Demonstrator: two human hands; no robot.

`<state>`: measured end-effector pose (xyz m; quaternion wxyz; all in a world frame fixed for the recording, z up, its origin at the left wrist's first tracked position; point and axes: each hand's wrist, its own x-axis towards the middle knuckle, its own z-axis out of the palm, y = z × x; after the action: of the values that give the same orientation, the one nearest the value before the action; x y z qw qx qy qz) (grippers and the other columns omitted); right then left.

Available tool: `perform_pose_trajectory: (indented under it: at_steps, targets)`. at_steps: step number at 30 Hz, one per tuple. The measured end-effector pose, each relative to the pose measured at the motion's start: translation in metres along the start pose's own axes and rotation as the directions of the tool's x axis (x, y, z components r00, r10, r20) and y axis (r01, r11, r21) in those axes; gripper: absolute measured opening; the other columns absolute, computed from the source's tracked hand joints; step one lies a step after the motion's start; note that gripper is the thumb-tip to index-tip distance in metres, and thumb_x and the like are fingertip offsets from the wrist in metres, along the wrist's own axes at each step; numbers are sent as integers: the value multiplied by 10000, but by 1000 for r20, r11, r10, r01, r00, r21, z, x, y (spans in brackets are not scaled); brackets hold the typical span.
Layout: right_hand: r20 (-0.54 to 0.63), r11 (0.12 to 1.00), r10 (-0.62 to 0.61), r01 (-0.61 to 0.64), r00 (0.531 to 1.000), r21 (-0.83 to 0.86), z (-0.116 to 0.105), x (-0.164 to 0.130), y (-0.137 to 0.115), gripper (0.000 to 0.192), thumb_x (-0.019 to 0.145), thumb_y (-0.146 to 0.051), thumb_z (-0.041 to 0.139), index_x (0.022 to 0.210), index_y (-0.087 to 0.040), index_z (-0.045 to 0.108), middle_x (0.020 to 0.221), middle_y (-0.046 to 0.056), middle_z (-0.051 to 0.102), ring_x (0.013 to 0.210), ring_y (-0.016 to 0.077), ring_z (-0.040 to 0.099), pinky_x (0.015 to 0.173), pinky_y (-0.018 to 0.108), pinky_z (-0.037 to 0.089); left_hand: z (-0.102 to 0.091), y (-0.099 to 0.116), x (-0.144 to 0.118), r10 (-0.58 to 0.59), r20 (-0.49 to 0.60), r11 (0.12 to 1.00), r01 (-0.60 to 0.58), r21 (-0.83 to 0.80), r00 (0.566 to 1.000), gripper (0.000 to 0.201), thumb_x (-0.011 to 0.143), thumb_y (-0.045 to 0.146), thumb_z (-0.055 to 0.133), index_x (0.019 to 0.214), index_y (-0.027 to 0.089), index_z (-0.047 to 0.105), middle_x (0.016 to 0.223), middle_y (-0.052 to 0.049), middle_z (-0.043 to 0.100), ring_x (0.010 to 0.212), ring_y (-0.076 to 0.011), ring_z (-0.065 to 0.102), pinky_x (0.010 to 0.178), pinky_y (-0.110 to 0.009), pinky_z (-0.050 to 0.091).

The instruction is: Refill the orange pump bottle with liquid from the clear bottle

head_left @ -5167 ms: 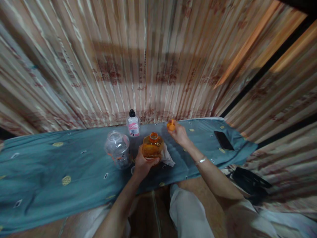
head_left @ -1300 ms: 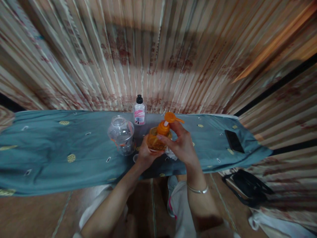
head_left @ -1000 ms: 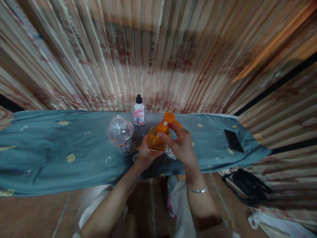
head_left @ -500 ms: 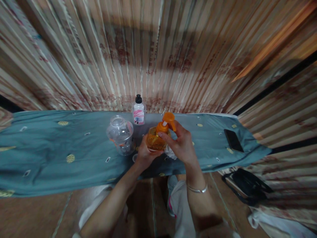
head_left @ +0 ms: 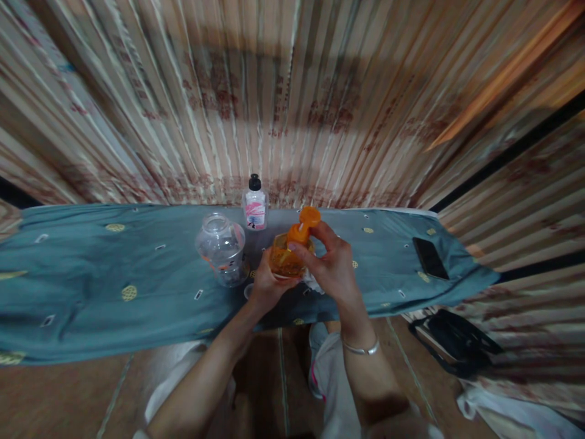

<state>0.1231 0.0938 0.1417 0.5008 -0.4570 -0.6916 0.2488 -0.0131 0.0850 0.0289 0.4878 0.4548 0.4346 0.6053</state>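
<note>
Right hand [head_left: 336, 268] pinching pump cap [head_left: 304, 224], left hand [head_left: 267, 285] gripping orange bottle [head_left: 284, 261]

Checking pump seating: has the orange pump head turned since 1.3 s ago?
Yes. The pump head spout, which pointed right toward the phone, has swung round; its direction now is unclear.

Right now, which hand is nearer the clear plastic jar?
Left. The left hand grips the orange bottle just right of the clear plastic jar; the right hand holds the orange pump cap, farther right.
</note>
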Motion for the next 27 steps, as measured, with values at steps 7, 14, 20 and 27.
perform_pose_trajectory:
  at_steps: [7,14,20,27]
  targets:
    - [22,997,14,-16,1000,77,0,-1,4,545,772,-427,828,1261,-278,637,1172,32,754,1098,249,712,995,394,556,1,3,0,-43,11,998,44,-43,999,778,462,204,952,1122,210,541,1052,-58,748,956,-282,749,880,-466,615]
    - [167,978,-38,2,985,209,-5,1,7,322,905,-367,677,1210,-269,653,1141,30,754,1060,212,717,998,359,556,1,3,0,-65,3,997,65,-46,998,798,447,216,960,1116,201,525,1124,-83,724,1063,-306,721,946,-477,583]
    - [-50,1000,4,-3,999,16,2,0,-1,312,829,-425,748,1094,-266,706,1052,15,782,1004,235,734,924,361,579,1,4,1,-65,0,997,65,-42,998,796,444,186,944,1119,205,523,1053,-53,731,991,-293,739,915,-472,594]
    - [-88,998,10,-15,996,-58,3,-1,-6,461,754,-456,821,1150,-262,687,1139,39,771,1059,261,725,949,403,574,1,3,0,-60,-5,997,59,-41,998,770,444,197,951,1092,212,536,1011,-38,741,963,-297,746,893,-483,604]
